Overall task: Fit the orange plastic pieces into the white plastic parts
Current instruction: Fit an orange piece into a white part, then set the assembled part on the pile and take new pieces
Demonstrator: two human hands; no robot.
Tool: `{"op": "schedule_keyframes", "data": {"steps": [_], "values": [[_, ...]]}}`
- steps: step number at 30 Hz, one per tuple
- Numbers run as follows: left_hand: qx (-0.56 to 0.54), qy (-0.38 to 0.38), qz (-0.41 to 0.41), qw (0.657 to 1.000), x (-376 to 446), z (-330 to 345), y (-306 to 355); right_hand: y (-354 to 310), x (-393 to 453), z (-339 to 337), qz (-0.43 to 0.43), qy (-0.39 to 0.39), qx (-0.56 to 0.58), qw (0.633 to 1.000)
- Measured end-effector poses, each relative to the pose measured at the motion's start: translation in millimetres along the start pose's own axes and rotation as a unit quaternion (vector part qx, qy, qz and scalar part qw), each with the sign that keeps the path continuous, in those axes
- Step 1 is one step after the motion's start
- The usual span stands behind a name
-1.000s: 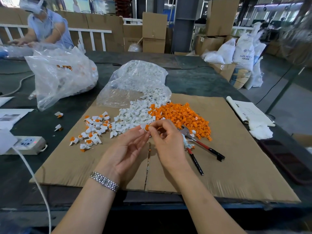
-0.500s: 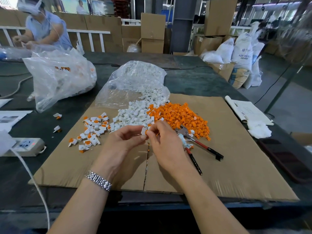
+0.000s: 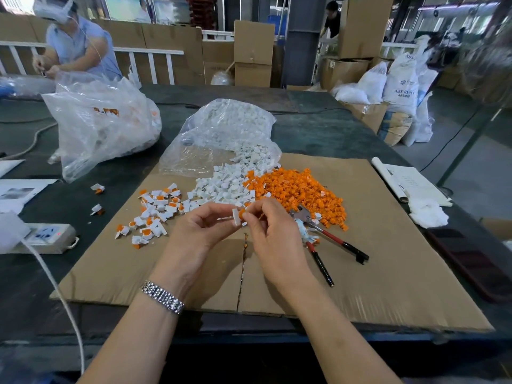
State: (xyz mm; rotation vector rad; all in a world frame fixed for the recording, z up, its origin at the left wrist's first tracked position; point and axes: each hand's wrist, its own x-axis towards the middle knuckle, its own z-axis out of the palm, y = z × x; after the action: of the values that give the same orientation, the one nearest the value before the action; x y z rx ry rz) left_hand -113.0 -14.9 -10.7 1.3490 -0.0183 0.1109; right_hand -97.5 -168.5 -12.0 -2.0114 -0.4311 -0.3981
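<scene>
Both hands up over the middle of the cardboard sheet [image 3: 388, 259], fingertips meeting. The left hand [image 3: 202, 231] curls in from the side and pinches a white plastic part [image 3: 236, 216] between thumb and forefinger. The right hand [image 3: 273, 231] comes in opposite, thumb and forefinger closed on an orange piece [image 3: 242, 212] that sits right against the white part (whether it is seated or merely touching, the view is too small to tell). The other right fingers are loosely bent.

Just beyond the hands lies the orange pile [image 3: 299, 189], spread on the cardboard, and touching its left edge the white pile [image 3: 227, 184], which spills out of a clear plastic bag [image 3: 221, 134]. Left of that, a scatter of assembled pieces [image 3: 155, 214], white with orange showing. Two more rest off the cardboard on the dark table [image 3: 318, 134].

Pliers [image 3: 324, 239] with red-and-black handles lie beside the right hand, jaws near the orange pile. A bracelet [image 3: 163, 296] on the left wrist. A power strip [image 3: 44, 235] sits at the far left, a second bulging bag [image 3: 102, 123] behind it
</scene>
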Motion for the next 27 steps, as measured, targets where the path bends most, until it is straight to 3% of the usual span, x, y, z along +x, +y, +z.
{"op": "schedule_keyframes", "data": {"steps": [5, 9, 14, 18, 21, 27], "values": [[-0.037, 0.044, 0.030, 0.998, -7.6, 16.0, -2.3, -8.3, -3.8, 12.3, 0.101, 0.069, 0.105, 0.987], [-0.136, 0.051, 0.019, 0.989, -10.7, 22.9, -1.3, -12.5, -9.5, 20.9, 0.100, 0.094, 0.177, 0.975], [-0.155, 0.024, -0.023, 0.987, -9.7, 19.8, 3.2, -3.5, -8.9, 14.1, 0.085, 0.087, 0.147, 0.982], [-0.063, 0.081, -0.023, 0.994, -10.0, 21.2, 6.1, -2.6, -10.0, 13.1, 0.081, 0.074, 0.121, 0.987], [-0.066, 0.099, -0.043, 0.992, -9.3, 18.4, 10.9, -1.5, -11.0, 5.9, 0.086, 0.029, 0.125, 0.988], [-0.093, 0.075, -0.110, 0.987, -11.0, 15.4, 19.4, -3.8, -6.2, -15.8, 0.007, -0.027, 0.119, 0.992]]}}
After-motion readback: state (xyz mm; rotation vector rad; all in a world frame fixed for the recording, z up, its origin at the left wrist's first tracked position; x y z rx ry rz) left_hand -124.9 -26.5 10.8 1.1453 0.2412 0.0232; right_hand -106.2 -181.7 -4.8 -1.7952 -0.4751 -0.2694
